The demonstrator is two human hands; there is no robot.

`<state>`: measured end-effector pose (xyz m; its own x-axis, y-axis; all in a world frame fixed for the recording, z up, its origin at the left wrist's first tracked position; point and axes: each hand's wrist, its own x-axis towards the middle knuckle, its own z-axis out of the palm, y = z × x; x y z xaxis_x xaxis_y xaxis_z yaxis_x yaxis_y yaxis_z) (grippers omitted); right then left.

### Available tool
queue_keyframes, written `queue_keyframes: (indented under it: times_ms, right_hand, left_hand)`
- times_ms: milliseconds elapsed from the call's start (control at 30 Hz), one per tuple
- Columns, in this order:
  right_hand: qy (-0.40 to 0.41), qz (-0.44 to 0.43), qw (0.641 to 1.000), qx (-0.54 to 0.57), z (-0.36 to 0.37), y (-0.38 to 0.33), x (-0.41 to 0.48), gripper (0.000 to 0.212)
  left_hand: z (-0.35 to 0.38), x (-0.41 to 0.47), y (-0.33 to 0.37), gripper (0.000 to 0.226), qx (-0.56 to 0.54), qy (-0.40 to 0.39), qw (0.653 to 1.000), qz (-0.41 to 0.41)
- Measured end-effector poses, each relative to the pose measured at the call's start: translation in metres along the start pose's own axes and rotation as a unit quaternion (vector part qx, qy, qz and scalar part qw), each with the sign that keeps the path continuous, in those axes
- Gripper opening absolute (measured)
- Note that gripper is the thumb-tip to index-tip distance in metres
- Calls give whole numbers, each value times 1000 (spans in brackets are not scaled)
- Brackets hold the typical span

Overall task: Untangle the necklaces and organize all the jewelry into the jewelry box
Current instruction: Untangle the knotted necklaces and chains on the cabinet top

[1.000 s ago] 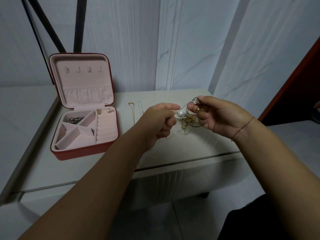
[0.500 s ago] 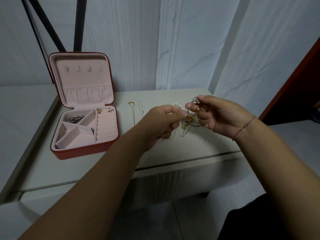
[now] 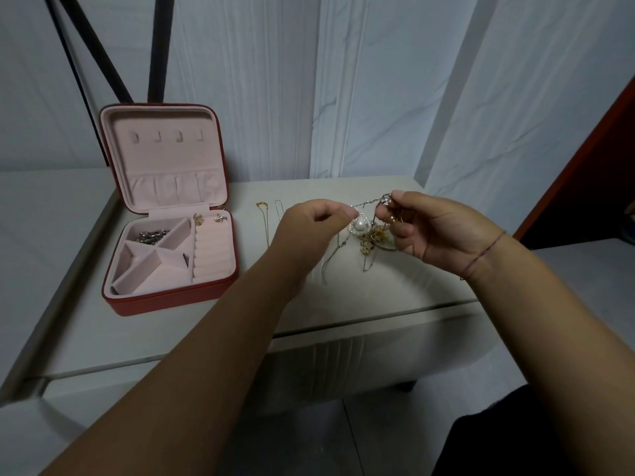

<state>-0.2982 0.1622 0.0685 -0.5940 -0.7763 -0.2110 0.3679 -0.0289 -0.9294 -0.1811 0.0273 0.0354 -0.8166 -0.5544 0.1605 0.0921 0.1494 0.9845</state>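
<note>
a person's bare forearms reach over a pale, smooth-topped table (image 3: 378, 297). the left hand (image 3: 309, 228) is curled, thumb and forefinger pinching a fine strand at the left side of a tangled clump of necklaces (image 3: 369, 240). the right hand (image 3: 436, 231) curls round the clump's right side and nips thin silver chain at the top. the clump hangs between the two hands, over the table. it has a round glossy white pearl (image 3: 359, 229) ringed by tiny white beads, gold-coloured charms below, and loose chain ends trailing down. a thin red string bracelet (image 3: 482, 255) circles the right wrist.

well to the left of the hands, a square red leather-look jewelry box (image 3: 165, 304) with rounded corners sits open on the table. its lining looks like soft pink velvet. the upright lid (image 3: 165, 156) has four small hooks above a gathered pocket. the base has slanted dividers and a block of ring rolls. a bunched silver chain (image 3: 153, 235) lies in the rear-left compartment, and two small earrings (image 3: 198, 218) sit at the back of the ring rolls.

between box and left hand, a slim gold chain (image 3: 264, 225) and a finer silver chain (image 3: 278, 211) lie straight, side by side on the table. behind stand pale marble-veined wall panels (image 3: 378, 97) and black metal bars (image 3: 159, 46).
</note>
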Motion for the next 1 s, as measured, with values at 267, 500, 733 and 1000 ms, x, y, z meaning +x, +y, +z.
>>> queue_keyframes:
  times_ms: [267,500,733,1000]
  right_hand:
    - [1,-1,1000,2,1,0,0,9]
    - [-8,-3,1000,2,0,0,0,7]
    - [-12,-1,1000,4,-1,0,0,11]
    - [-6,12,1000,-5,3,1,-1,13]
  left_hand:
    - [2,-4,8,14,-61,-39,995,-62]
    - [1,-6,7,20,-2,-84,989,-120]
    - [4,-8,10,39,8,-138,987,-84]
    - [6,-6,13,45,-107,-103,985,-93]
